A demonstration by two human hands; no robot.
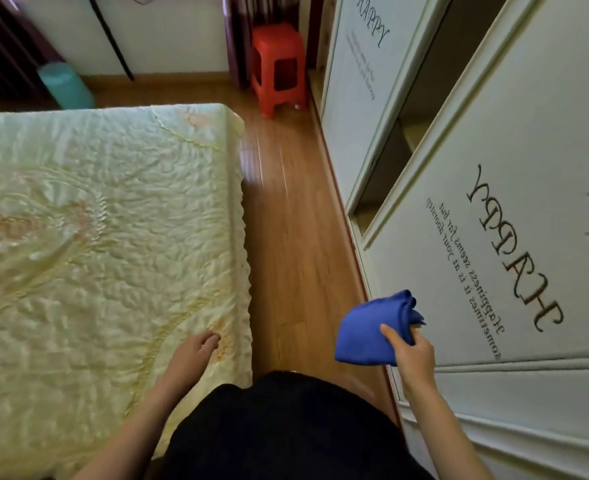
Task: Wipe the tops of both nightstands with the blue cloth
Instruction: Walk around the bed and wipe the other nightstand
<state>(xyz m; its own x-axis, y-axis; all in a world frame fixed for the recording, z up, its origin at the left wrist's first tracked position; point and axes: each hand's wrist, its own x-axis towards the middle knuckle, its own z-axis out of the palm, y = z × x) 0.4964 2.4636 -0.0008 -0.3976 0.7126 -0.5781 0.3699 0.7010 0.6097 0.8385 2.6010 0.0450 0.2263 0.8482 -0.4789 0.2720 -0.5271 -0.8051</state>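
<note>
My right hand (412, 353) grips a folded blue cloth (369, 329) and holds it in the air at the lower right, close to the white wardrobe door. The cloth hangs above the wooden floor, touching nothing else. My left hand (196, 351) hovers over the corner of the bed with its fingers loosely curled and nothing in it. No nightstand shows in this view.
A bed (95, 237) with a pale yellow quilted cover fills the left. A narrow strip of wooden floor (286, 220) runs between bed and white wardrobe (528, 254). A red plastic stool (279, 67) stands at the far end, a teal cylinder (64, 84) at back left.
</note>
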